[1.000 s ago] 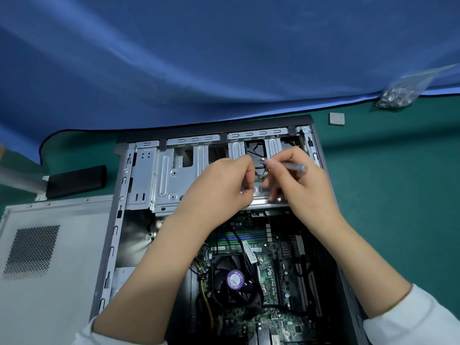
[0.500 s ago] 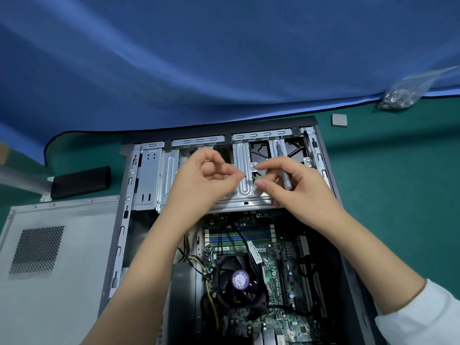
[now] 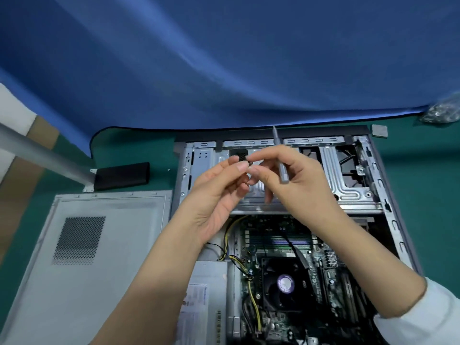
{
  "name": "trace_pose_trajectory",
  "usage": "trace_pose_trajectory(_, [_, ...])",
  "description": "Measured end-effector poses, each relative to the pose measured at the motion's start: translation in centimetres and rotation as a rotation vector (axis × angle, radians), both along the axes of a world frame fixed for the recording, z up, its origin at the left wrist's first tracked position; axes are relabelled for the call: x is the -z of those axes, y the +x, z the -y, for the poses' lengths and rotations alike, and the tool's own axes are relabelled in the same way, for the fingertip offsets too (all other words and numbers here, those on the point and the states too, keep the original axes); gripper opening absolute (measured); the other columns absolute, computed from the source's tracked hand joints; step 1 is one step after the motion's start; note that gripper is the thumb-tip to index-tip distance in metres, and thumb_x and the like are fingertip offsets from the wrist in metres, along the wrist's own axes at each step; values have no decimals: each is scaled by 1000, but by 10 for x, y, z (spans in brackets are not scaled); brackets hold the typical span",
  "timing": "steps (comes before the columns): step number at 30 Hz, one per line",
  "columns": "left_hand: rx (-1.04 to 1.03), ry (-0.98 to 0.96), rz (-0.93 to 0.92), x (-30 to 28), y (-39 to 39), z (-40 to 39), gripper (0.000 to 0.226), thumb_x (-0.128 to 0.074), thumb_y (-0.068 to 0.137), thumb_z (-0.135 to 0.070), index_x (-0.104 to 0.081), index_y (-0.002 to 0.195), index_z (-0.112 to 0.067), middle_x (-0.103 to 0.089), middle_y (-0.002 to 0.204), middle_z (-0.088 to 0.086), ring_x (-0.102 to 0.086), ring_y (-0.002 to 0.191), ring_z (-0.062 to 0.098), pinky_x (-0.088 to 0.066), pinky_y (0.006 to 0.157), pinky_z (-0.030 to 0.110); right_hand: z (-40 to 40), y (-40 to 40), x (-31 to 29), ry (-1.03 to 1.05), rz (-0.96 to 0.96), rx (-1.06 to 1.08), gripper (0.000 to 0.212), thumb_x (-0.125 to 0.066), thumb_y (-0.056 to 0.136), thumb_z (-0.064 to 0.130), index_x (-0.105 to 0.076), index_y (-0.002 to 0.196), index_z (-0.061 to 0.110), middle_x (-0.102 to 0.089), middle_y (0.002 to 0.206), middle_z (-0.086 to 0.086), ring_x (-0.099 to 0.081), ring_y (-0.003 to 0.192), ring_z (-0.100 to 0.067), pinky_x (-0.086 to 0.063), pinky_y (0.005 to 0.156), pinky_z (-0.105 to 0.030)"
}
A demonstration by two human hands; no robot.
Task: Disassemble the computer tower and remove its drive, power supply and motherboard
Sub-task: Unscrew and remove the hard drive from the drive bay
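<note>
The open computer tower (image 3: pixel 388 220) lies flat on the green table. Its silver drive cage (image 3: pixel 348 185) is at the far end. The motherboard (image 3: pixel 321 270) with a black CPU fan (image 3: pixel 283 282) fills the near part, and the grey power supply (image 3: pixel 206 295) sits at the near left. Above the cage, my left hand (image 3: pixel 219 192) pinches a tiny dark part (image 3: pixel 249 162) between thumb and forefinger. My right hand (image 3: pixel 298 180) grips a grey screwdriver (image 3: pixel 280 155), tip up, and its fingertips meet the left hand's at that small part.
The removed side panel (image 3: pixel 99 257) lies left of the case. Beyond it are a black block (image 3: pixel 122 175) and a metal bar (image 3: pixel 42 155). A bag of screws (image 3: pixel 443 113) and a small grey square (image 3: pixel 379 131) sit far right, under the blue cloth (image 3: pixel 224 58).
Both hands have lifted off the drive cage and drifted left over it. The screwdriver swung from lying sideways to pointing up, and the fingertips came together on a small part.
</note>
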State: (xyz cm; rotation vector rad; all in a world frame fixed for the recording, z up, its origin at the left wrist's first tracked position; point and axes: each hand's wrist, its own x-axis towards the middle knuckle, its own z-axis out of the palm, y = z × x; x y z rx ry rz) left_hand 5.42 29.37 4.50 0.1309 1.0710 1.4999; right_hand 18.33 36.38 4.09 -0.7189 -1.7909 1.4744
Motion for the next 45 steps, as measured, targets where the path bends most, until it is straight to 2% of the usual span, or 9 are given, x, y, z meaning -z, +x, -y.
trace_pose_trajectory(4, [11,6,-19,2,-15,9,48,-68,73,-10,-55,118,0,-63,93,14,-59,66,9,-51,59,16,5,-17,2,40,36,-17,18,-67,87,19,-67,93,36,-66,72,11,-54,47,-7,-50,48,-25])
trace_pose_trajectory(7, [27,27,-103,1,-29,16,31,-69,72,-13,-68,103,-8,-66,85,8,-60,64,9,-52,62,17,5,-27,4,43,53,-13,12,-67,87,22,-68,92,33,-67,71,12,-56,50,-5,-48,48,-21])
trace_pose_trajectory(11, [92,-8,-362,-2,-46,26,22,-75,64,-27,-77,86,-21,-69,75,4,-62,63,8,-52,64,17,2,-37,6,191,203,-28,5,-67,82,37,-69,87,37,-67,66,10,-57,52,-6,-51,56,-33])
trace_pose_trajectory(18, [209,-77,-507,-2,-72,42,29,-79,56,-30,-78,83,-19,-73,77,7,-65,65,10,-52,62,16,1,-54,0,602,419,-181,30,-61,79,49,-75,85,23,-68,61,8,-63,57,-18,-52,57,-36])
trace_pose_trajectory(27, [171,-72,-569,17,-112,51,20,-76,63,-29,-77,79,-17,-73,78,3,-67,69,9,-52,67,15,5,-83,10,656,587,-107,52,-37,73,76,-54,77,28,-51,54,11,-43,48,-5,-31,46,-21])
trace_pose_trajectory(31, [-170,-276,-805,63,-154,41,4,-62,90,-14,-63,85,-14,-67,78,1,-65,64,5,-53,65,14,1,-83,34,545,645,-8,29,-41,92,55,-51,83,29,-47,56,13,-43,51,1,-28,48,-21])
trace_pose_trajectory(35, [-27,-536,-1213,117,-173,21,13,-62,90,-16,-65,94,-4,-62,76,5,-57,57,11,-44,50,12,3,-84,47,590,668,-19,22,-43,95,45,-54,87,28,-50,65,13,-45,62,-5,-32,51,-26])
trace_pose_trajectory(40, [155,-600,-1482,147,-174,-1,18,-59,89,-9,-68,102,-1,-69,99,18,-62,91,30,-39,72,21,2,-85,48,601,650,-3,19,-45,95,43,-54,86,28,-49,66,15,-41,60,-5,-31,49,-20])
trace_pose_trajectory(45, [190,-682,-1565,152,-176,-12,20,-53,92,-6,-67,106,-5,-66,105,20,-61,97,35,-46,81,33,1,-84,48,590,647,-7,20,-44,96,42,-55,86,27,-53,66,13,-43,59,-6,-36,50,-25])
